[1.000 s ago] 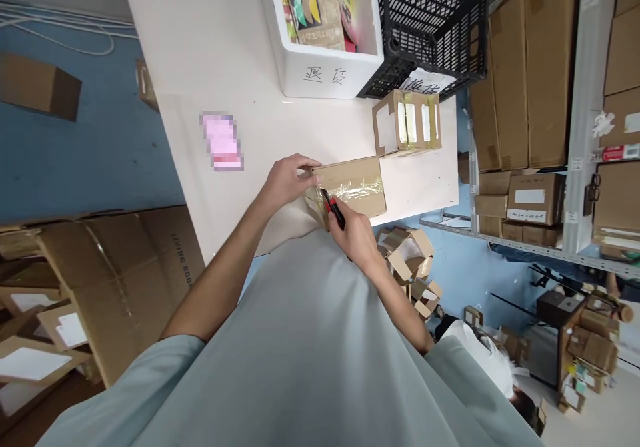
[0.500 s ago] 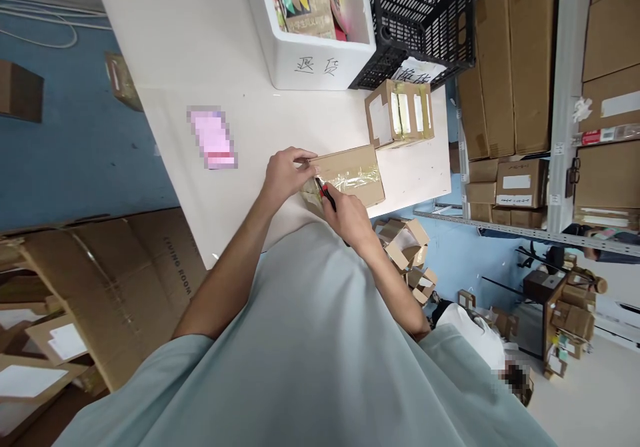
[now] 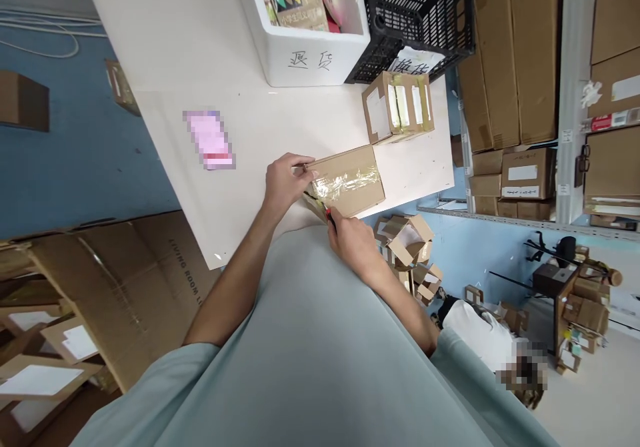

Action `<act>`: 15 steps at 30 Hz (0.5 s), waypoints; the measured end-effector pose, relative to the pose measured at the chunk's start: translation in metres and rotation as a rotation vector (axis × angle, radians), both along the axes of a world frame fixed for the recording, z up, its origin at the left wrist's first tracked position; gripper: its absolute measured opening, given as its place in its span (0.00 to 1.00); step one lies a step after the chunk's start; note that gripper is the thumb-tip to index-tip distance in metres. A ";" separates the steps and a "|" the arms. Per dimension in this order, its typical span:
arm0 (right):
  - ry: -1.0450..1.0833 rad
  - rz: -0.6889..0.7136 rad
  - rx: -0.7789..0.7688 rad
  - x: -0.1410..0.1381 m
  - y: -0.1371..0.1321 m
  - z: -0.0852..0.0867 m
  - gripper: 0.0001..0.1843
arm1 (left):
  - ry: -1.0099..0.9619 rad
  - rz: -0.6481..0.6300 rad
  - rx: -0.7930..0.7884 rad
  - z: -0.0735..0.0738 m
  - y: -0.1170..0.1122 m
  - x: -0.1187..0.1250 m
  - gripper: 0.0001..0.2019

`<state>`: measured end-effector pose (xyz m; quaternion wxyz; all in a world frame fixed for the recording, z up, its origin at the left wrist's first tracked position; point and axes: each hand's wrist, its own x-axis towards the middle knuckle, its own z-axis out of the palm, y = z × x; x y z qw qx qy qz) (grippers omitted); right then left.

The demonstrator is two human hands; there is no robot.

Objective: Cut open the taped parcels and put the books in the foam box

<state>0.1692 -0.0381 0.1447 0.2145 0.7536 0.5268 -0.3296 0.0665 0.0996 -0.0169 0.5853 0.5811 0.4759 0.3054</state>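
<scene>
A small cardboard box sealed with shiny clear tape lies on the white table near its front edge. My left hand grips the box's left end, fingers curled over its top edge. My right hand is closed around a red and black cutter, whose tip touches the box's near lower edge.
A second taped box stands behind the first. A white foam bin of packets and a black plastic crate sit at the back. Shelves of cartons fill the right. Flattened cartons lie on the floor at left. Another person sits low at right.
My right hand has drawn the cutter down along the box's near end toward me. My left hand keeps its grip on the box. The view shifted slightly.
</scene>
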 end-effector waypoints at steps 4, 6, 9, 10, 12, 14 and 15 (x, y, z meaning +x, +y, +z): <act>0.018 -0.002 -0.024 0.000 -0.008 0.000 0.28 | 0.009 0.001 0.018 0.001 -0.001 0.000 0.16; 0.040 -0.016 0.003 0.003 -0.013 -0.001 0.28 | 0.020 -0.015 0.034 0.002 -0.001 -0.001 0.16; 0.084 -0.035 0.067 0.012 -0.021 -0.003 0.27 | 0.006 -0.030 0.037 0.002 -0.002 -0.004 0.17; 0.104 -0.041 0.093 0.016 -0.023 -0.004 0.26 | -0.001 -0.035 0.036 0.002 -0.002 -0.005 0.17; 0.151 -0.056 0.152 0.025 -0.025 -0.006 0.25 | -0.006 -0.044 0.037 0.001 -0.003 -0.006 0.18; 0.202 -0.070 0.213 0.034 -0.024 -0.010 0.25 | 0.006 -0.048 0.042 0.000 -0.003 -0.007 0.18; 0.226 -0.073 0.234 0.037 -0.021 -0.012 0.24 | 0.015 -0.047 0.046 0.000 -0.004 -0.007 0.19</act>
